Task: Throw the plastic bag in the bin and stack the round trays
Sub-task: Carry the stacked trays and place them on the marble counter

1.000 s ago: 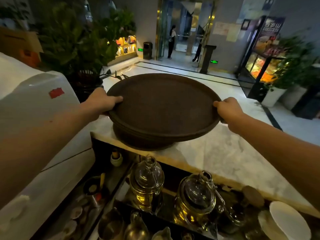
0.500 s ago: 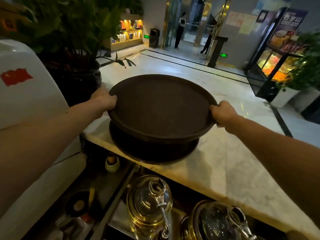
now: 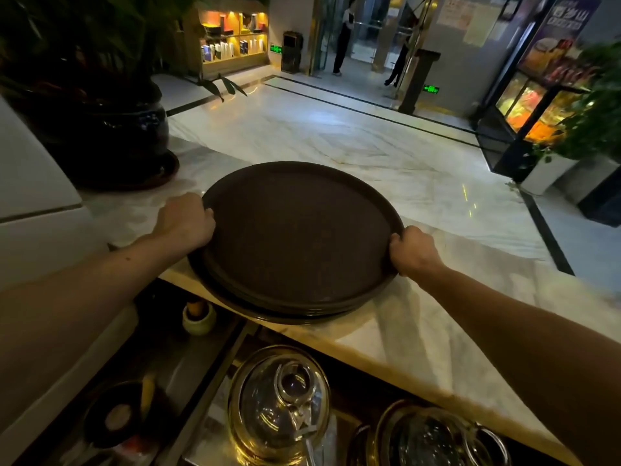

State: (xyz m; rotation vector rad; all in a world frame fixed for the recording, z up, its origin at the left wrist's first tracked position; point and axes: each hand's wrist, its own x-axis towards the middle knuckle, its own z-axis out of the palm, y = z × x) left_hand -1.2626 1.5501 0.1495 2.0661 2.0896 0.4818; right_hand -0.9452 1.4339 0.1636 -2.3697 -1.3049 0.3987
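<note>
Glass teapots (image 3: 279, 405): nearest to the camera, on a lower shelf below the near edge of the table (image 3: 437, 331).
Small cup (image 3: 199, 316): on the same lower level, just under the overhanging trays.
Round trays (image 3: 295, 237): dark brown, stacked on the table near its near-left corner; the lowest rim reaches over the near edge.
Left hand (image 3: 186, 220): grip closed on the left rim of the top tray.
Right hand (image 3: 414, 252): grip closed on the right rim of the same tray.
Stage: in my judgement the top tray is seated on the stack and letting go is what remains.
Plastic bag and bin: I cannot see the bag; whether the dark box by the far doorway is the bin I cannot tell.
Risk: because the stack overhangs the near edge, a pull toward the body could tip it onto the teapots.
Free room: the table to the right of the trays and beyond them is bare, so the stack can be pushed away from the edge.
Plant pot (image 3: 134, 129): stands at the far-left corner, near the left hand, limiting movement to that side.
</note>
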